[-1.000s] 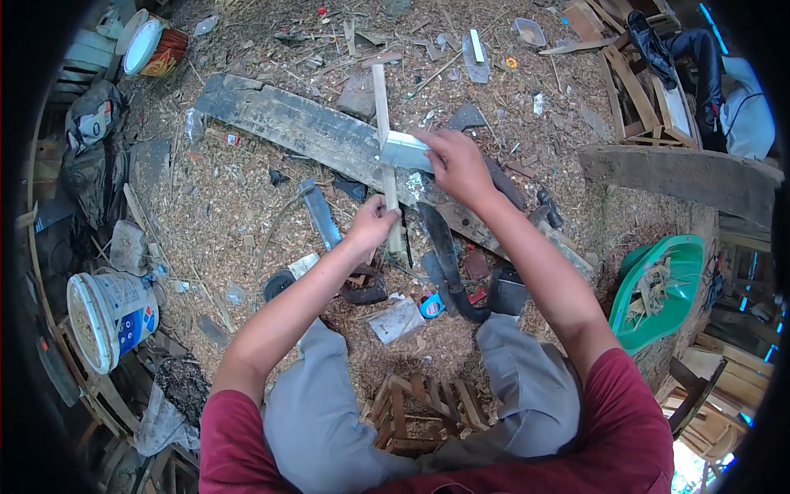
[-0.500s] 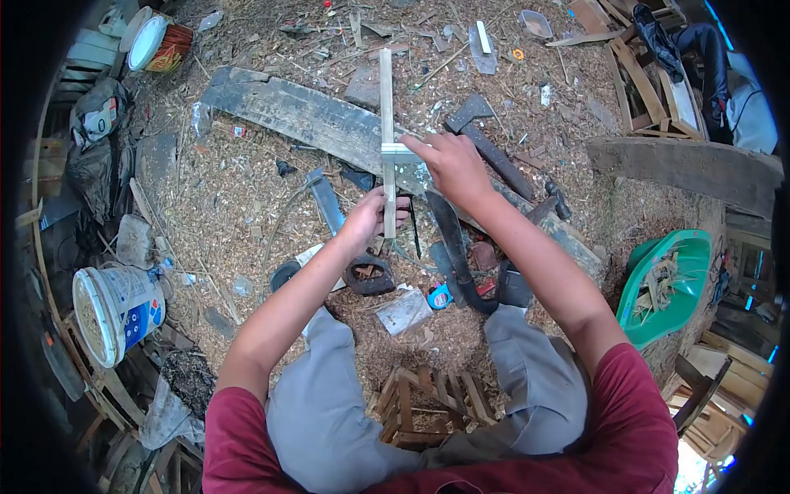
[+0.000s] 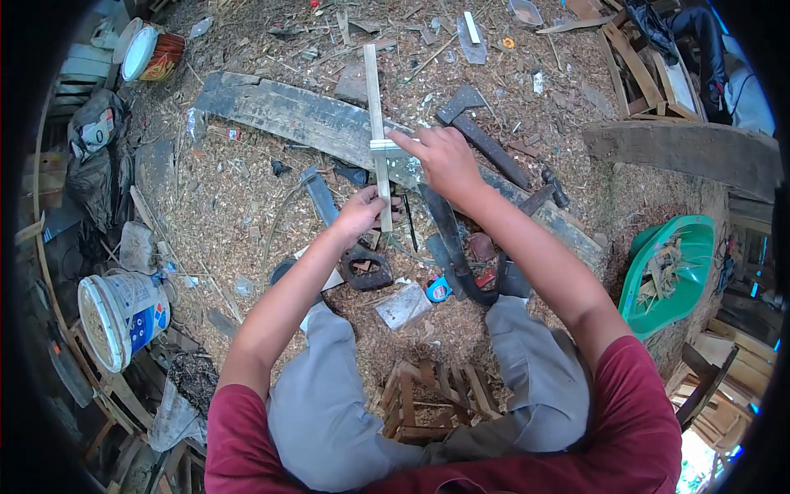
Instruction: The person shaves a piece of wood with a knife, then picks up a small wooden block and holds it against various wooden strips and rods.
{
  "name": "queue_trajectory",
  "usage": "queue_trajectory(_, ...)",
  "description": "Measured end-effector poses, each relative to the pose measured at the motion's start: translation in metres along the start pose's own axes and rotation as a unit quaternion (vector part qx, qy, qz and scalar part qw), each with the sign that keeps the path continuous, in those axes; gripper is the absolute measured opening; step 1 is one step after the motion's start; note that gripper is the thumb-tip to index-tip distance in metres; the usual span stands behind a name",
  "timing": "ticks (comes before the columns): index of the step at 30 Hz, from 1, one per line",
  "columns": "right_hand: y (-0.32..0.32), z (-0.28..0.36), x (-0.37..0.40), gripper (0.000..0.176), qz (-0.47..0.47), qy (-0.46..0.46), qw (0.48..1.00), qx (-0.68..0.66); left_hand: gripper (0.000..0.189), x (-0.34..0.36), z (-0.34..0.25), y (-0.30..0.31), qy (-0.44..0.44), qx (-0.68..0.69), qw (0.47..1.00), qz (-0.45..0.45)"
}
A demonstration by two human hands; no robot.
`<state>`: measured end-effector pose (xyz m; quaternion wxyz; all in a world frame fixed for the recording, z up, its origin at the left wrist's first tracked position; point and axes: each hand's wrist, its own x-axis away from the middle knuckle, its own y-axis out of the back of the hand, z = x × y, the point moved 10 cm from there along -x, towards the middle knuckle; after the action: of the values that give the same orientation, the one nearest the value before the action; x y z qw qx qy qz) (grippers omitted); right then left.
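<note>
My left hand point(image 3: 362, 216) is closed round the lower part of a long, thin wooden strip point(image 3: 374, 99), which points away from me. A short pale crosspiece point(image 3: 385, 145) lies across the strip's middle. My right hand point(image 3: 444, 160) holds this crosspiece at its right end, the index finger stretched along it. Beneath both hands lies a weathered plank point(image 3: 288, 115). A handsaw point(image 3: 366, 270) rests just below my left hand, its blade partly hidden by the forearm. Right of my right hand lies a hatchet point(image 3: 494, 152).
A hammer point(image 3: 557, 189), a blue tape measure point(image 3: 439, 289) and a white block point(image 3: 404, 305) lie on the shavings-covered ground. A green basin point(image 3: 691, 276) stands right, a white bucket point(image 3: 123, 317) left. At the upper right, a person's dark-clad leg point(image 3: 699, 49) shows.
The strip and both hands have shifted slightly left in view, and the strip leans a little more to the left. Both hands keep their hold.
</note>
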<state>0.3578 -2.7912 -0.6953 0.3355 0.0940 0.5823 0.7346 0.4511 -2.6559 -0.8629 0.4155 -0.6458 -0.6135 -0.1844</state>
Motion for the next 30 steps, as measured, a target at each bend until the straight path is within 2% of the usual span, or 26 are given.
queue_trajectory(6,0.002,0.002,0.005,0.065,0.03,0.013,0.999,-0.001,0.031,0.012,0.0,-0.003,-0.001,-0.035,0.999,-0.019)
queue_trajectory(8,0.006,0.007,0.009,0.065,0.009,0.022,1.0,0.013,0.03,0.016,0.001,-0.003,0.006,-0.042,0.999,-0.029)
queue_trajectory(12,0.007,0.013,0.02,0.062,0.03,0.021,0.999,0.023,0.03,0.019,0.004,0.0,-0.01,-0.003,0.999,-0.048)
queue_trajectory(15,0.004,0.004,0.03,0.058,0.062,-0.011,0.998,-0.012,0.031,0.021,0.006,0.001,-0.023,-0.003,0.998,-0.056)
queue_trajectory(20,0.011,-0.024,0.048,0.04,-0.008,-0.078,0.991,-0.111,0.032,0.025,0.013,-0.003,-0.05,0.02,0.998,-0.044)
queue_trajectory(24,0.044,-0.022,0.071,0.032,-0.08,-0.147,0.97,-0.174,0.038,0.031,0.026,-0.005,-0.066,0.034,0.997,-0.029)
queue_trajectory(25,0.038,-0.027,0.077,0.033,-0.047,-0.179,0.967,-0.176,0.04,0.035,0.028,-0.006,-0.073,0.027,0.997,-0.022)
queue_trajectory(28,0.037,-0.025,0.097,0.032,-0.024,-0.25,0.948,-0.195,0.042,0.047,0.04,-0.005,-0.052,0.02,0.998,-0.034)
queue_trajectory(29,0.038,-0.023,0.102,0.035,-0.005,-0.268,0.94,-0.209,0.032,0.052,0.041,-0.004,-0.053,0.022,0.997,-0.061)
queue_trajectory(30,0.038,-0.023,0.107,0.035,-0.001,-0.271,0.939,-0.214,0.032,0.05,0.042,-0.002,-0.057,0.023,0.996,-0.067)
